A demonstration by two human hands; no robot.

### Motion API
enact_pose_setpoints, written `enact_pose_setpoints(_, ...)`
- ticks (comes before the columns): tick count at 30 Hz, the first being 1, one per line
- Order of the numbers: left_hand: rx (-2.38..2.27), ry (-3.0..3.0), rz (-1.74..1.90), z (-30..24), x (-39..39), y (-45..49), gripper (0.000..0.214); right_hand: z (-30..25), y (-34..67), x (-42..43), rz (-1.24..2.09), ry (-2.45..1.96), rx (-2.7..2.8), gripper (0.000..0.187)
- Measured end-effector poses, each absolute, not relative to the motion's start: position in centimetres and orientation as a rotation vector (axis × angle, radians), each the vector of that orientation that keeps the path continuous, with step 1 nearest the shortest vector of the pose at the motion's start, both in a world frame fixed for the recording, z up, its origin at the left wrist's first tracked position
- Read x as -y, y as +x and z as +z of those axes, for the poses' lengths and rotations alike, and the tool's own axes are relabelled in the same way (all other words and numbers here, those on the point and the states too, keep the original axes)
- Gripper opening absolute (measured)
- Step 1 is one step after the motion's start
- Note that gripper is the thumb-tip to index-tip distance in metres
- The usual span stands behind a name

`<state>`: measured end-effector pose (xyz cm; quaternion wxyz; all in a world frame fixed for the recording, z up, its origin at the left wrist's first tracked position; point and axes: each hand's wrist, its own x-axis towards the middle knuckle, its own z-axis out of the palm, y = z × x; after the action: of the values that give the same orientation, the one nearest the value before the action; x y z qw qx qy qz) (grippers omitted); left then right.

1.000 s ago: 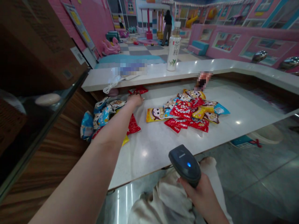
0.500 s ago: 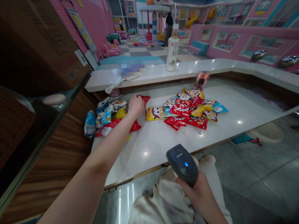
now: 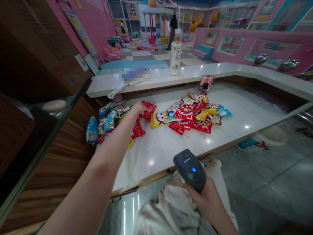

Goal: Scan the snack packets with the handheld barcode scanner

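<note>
My left hand (image 3: 139, 106) reaches across the white stone counter (image 3: 156, 160), its fingertips beside a couple of small red snack packets (image 3: 147, 110). Whether those fingers grip anything, I cannot tell. To its left lies a loose heap of blue and white packets (image 3: 106, 120), with a red packet (image 3: 137, 129) by my forearm. A larger heap of red, yellow and blue packets (image 3: 188, 114) sits to the right, a yellow monkey-print packet (image 3: 160, 119) at its edge. My right hand (image 3: 201, 199) is shut around a black handheld barcode scanner (image 3: 190, 169) with a lit blue light, above a white cloth.
A raised white ledge (image 3: 195, 73) runs behind the counter, holding a white drink bottle (image 3: 175, 52) and a white cable (image 3: 117, 89). A cardboard box (image 3: 39, 55) and dark glass stand on the left. A person stands far off in a pink play area.
My left hand has drawn slightly left, off the red packet it covered, and the red packets now lie uncovered beside it. The view has shifted a little; the scanner stays in my right hand.
</note>
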<state>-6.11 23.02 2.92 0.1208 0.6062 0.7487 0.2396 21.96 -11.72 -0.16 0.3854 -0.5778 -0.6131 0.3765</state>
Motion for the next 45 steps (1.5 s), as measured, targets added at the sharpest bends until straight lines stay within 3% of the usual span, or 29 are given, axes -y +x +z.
enact_pose_setpoints(5, -2.121, 1.677, 1.017, 4.1, -18.0, -6.2, 0.073, 0.0, 22.1, 12.2, 0.917, -1.476, 1.583, 0.013)
enact_pose_setpoints(9, -1.499, 1.275, 1.394, 3.9, -12.7, -5.3, 0.077, 0.1, 21.9, 12.4, 0.904, -1.479, 1.576, 0.013)
enact_pose_setpoints(16, -0.950, 0.592, 1.215, 0.6, -4.7, -2.0, 0.035, 0.5, 21.0, 13.1, 0.984, -1.508, 1.484, 0.013)
enact_pose_setpoints(23, -0.800, 0.428, 1.176, -2.4, -2.0, -0.2, 0.019, 0.1, 20.9, 13.3, 1.008, -1.531, 1.486, 0.010)
enact_pose_setpoints(31, -0.825, 0.455, 1.404, -3.6, -1.8, 0.8, 0.021, 0.0, 19.7, 12.9, 1.035, -1.489, 1.545, 0.013)
enact_pose_setpoints(38, -0.809, 0.558, 1.438, -3.5, -1.2, 1.5, 0.036, 0.3, 19.2, 12.7, 0.985, -1.493, 1.593, 0.016)
enact_pose_setpoints(45, -0.813, 0.587, 1.460, -3.5, -1.2, 1.9, 0.033, 0.6, 18.9, 12.7, 0.963, -1.503, 1.595, 0.013)
